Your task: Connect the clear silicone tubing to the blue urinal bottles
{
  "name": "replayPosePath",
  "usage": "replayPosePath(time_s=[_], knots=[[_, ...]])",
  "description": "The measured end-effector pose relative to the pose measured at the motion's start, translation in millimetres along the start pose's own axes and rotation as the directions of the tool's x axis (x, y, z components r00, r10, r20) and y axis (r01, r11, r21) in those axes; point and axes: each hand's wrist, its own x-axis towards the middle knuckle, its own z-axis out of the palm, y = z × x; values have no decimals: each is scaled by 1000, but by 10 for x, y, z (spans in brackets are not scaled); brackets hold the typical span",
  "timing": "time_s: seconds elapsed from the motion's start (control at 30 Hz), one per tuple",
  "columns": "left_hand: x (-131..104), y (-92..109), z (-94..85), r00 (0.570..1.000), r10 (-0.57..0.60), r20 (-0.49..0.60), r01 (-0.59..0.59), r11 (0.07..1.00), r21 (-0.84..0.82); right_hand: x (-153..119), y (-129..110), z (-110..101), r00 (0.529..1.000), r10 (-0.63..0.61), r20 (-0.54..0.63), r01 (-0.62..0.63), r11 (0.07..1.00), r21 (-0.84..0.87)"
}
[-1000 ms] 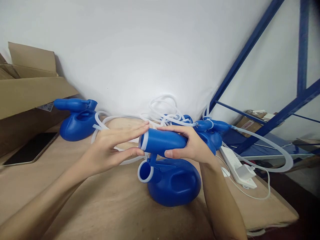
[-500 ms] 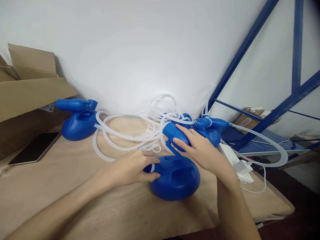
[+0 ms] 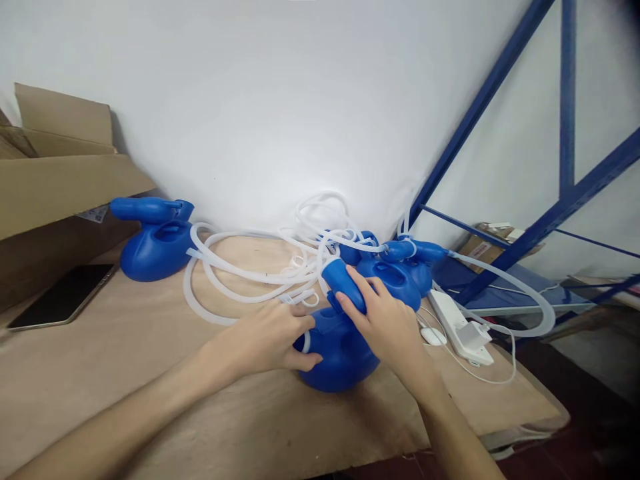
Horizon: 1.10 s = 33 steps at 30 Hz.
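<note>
A blue plastic urinal bottle (image 3: 337,377) lies in front of me on the wooden table. My left hand (image 3: 275,337) wraps round its neck end at the left, where a white ring (image 3: 307,341) shows between thumb and fingers. My right hand (image 3: 387,323) is closed on a blue tubular cap (image 3: 341,279) tilted above the bottle. The cap's open end, with a pale rim, points up and left. Right behind it are loops of clear white hose (image 3: 250,270); whether they join the cap is hidden. My right hand covers part of the bottle's handle.
Another blue bottle (image 3: 155,253) stands at the left, near a phone (image 3: 63,297) and a cardboard box (image 3: 65,190). More blue bottles (image 3: 393,280) sit at the back right. A white power strip (image 3: 457,327) with cables lies by the right edge, beside a blue metal rack (image 3: 567,100).
My right hand and the cap have shifted a little left and down, closer over the bottle. The left hand stays at the neck. The view has turned slightly.
</note>
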Motion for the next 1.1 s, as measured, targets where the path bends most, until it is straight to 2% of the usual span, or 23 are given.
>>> replayPosePath(time_s=[0.1, 0.23, 0.33, 0.4, 0.47, 0.5, 0.57, 0.6, 0.63, 0.7, 0.8, 0.9, 1.0, 1.1], knots=[[27, 37, -9, 999, -38, -3, 38, 999, -9, -202, 12, -75, 996, -67, -55, 62, 994, -91], [60, 63, -7, 995, -98, 15, 98, 994, -41, -243, 97, -253, 996, -75, 39, 79, 992, -94], [69, -26, -34, 989, -141, 34, 144, 980, -137, -158, 185, -292, 994, -12, 112, 7, 999, 46], [63, -182, -90, 990, -140, 36, 144, 953, -267, -135, 300, -224, 984, 51, 172, -96, 960, 264], [46, -397, -155, 986, -159, 41, 164, 924, -347, -174, 465, -78, 969, 105, 224, -211, 825, 524], [36, -507, -175, 980, -191, 50, 197, 925, -325, -216, 556, 16, 967, 120, 225, -239, 730, 640], [18, -689, -156, 957, -278, 81, 288, 938, -195, -325, 718, 222, 973, 59, 223, -220, 532, 818], [14, -747, -108, 944, -314, 97, 324, 938, -123, -381, 778, 323, 976, 11, 218, -197, 468, 861], [16, -778, -34, 936, -337, 106, 345, 936, -72, -432, 818, 416, 973, -25, 227, -193, 442, 876], [34, -761, 174, 930, -352, 106, 358, 933, -43, -509, 842, 575, 959, -39, 281, -229, 475, 850], [88, -624, 500, 920, -384, 80, 386, 922, -15, -566, 785, 738, 936, 67, 347, -322, 561, 762], [126, -533, 648, 918, -392, 58, 394, 919, -19, -597, 716, 838, 938, 131, 321, -335, 584, 740], [112, -591, 526, 930, -366, 25, 367, 930, -34, -624, 682, 906, 957, 151, 247, -286, 623, 728], [14, -745, 173, 929, -370, 15, 371, 928, -47, -639, 678, 963, 976, 161, 147, -218, 684, 696]])
